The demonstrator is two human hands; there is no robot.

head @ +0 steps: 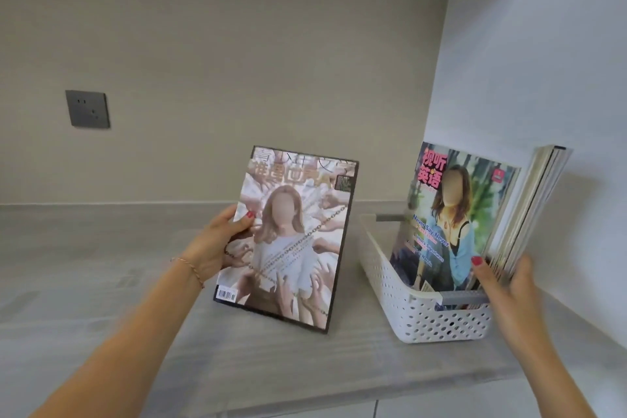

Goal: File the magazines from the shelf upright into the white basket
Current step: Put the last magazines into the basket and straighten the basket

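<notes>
My left hand (220, 243) grips a pale-covered magazine (288, 241) by its left edge and holds it upright, its lower edge just above the grey shelf (101, 282), left of the white perforated basket (424, 316). Several magazines (529, 214) stand upright in the basket, leaning right toward the wall. The front one (454, 214) has a cover with a woman in blue and pink characters. My right hand (502, 285) holds this standing stack at its lower right, thumb on the front cover and fingers behind.
A white side wall (543, 78) stands just right of the basket. On the beige back wall is a grey power socket (88, 108). The shelf's front edge (305, 394) runs below my forearms.
</notes>
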